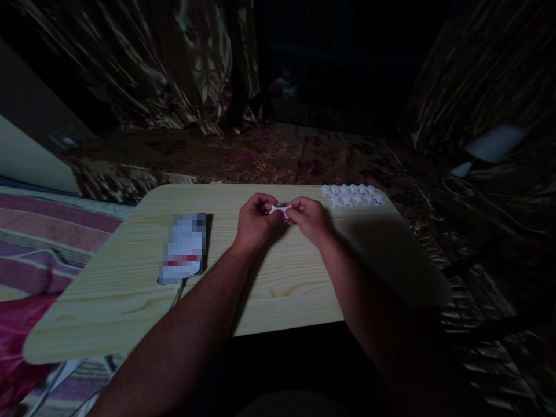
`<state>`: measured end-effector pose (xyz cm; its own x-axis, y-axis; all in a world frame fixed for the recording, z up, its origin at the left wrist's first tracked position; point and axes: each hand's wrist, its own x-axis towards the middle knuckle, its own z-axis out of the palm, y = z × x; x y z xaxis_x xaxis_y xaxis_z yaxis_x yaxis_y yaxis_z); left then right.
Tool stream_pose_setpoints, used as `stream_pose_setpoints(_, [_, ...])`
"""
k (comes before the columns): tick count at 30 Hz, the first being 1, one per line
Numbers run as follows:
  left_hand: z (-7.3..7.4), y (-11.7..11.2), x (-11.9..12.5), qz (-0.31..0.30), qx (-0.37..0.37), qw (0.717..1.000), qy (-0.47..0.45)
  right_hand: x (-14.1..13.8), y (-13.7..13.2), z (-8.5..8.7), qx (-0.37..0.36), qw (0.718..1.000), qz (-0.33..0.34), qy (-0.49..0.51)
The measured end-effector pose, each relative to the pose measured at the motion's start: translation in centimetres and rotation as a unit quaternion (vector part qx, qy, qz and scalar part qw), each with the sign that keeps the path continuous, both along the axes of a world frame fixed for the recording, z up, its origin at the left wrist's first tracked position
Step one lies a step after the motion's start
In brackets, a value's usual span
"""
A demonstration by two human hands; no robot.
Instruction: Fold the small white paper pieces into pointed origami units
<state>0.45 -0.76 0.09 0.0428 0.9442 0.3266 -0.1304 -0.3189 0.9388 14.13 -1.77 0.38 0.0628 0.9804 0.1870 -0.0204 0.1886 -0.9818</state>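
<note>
Between my two hands, over the far middle of the wooden table, is a small folded white paper star. My left hand pinches its left side between thumb and fingers. On the other side, my right hand is closed on its right edge, thumb in front. Fingertips cover part of the paper, so its full shape is hidden. To the right, along the far edge of the table, several white paper stars lie in two rows.
A phone with a blurred screen and a white cable lies left on the table. Patterned cloth drapes beyond the far edge. A white lamp stands at right. Striped bedding is at left, with dark curtains behind.
</note>
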Motion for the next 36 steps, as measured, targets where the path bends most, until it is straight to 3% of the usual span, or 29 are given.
stream_pose_setpoints(10, [-0.01, 0.00, 0.06, 0.003, -0.007, 1.000, 0.011, -0.08, -0.29, 0.50, -0.016, 1.000, -0.003, 0.000])
stream_pose_setpoints(20, [0.11, -0.09, 0.16, -0.010, -0.021, 1.000, -0.003, 0.18, 0.17, -0.07, 0.033, 0.999, -0.025, -0.004])
stream_pose_setpoints(36, [0.29, -0.20, 0.03, -0.015, -0.020, 1.000, -0.015, 0.01, 0.00, -0.06, 0.016, 1.000, -0.023, 0.002])
